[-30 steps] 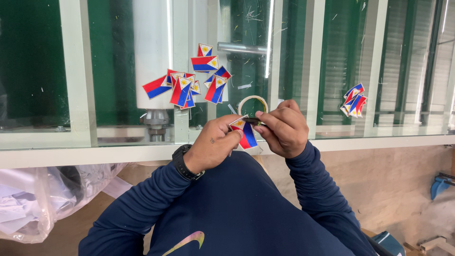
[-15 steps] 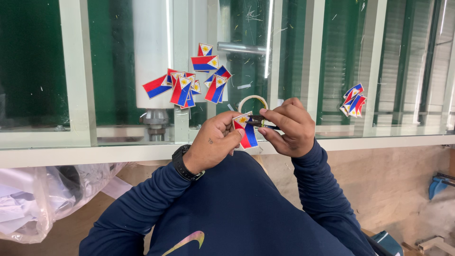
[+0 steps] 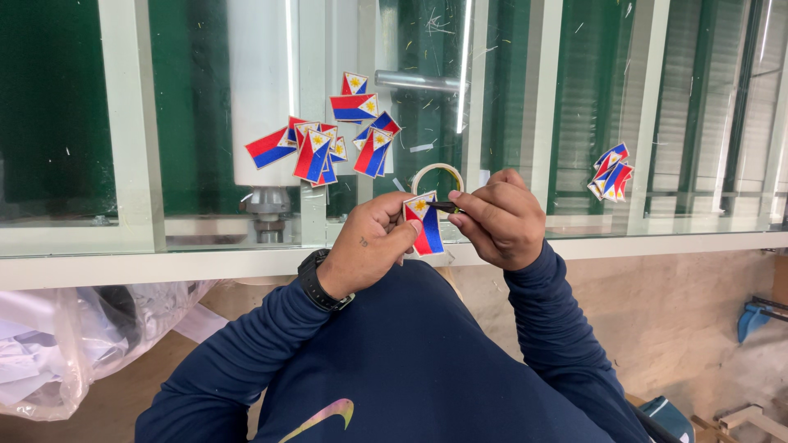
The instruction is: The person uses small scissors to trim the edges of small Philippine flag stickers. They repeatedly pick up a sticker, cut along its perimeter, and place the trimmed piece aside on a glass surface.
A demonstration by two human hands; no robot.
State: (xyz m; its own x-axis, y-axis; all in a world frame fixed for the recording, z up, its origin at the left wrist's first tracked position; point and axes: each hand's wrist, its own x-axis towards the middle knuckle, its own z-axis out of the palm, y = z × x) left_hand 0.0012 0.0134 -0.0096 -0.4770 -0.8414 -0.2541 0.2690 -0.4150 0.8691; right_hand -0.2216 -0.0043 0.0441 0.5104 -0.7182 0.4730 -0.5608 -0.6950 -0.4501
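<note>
Left hand pinches a small flag patch by its left edge, thumb in front and fingers behind, holding it upright above the glass tabletop, just in front of the chest. The patch is red and blue with a white triangle and a yellow sun.

Right hand is closed around a thin dark tool, with the tip touching the patch's top right corner. It's probably small snips or tweezers, too small to tell.

A tape roll lies flat on the glass, right behind both hands.

Loose pile of the same patches is further back to the left, overlapping, and a smaller stack of patches sits well apart on the right.

A clear plastic bag is crumpled under the table on the lower left.

Handling, as a judgement: the patch looks light and thin, semi-stiff like embroidered fabric with backing, not fragile. It flexes if held by one corner only. The best hold is an edge pinch close to the working corner so it doesn't flap under the tool. The surface looks textured, so slip risk is low.
</note>
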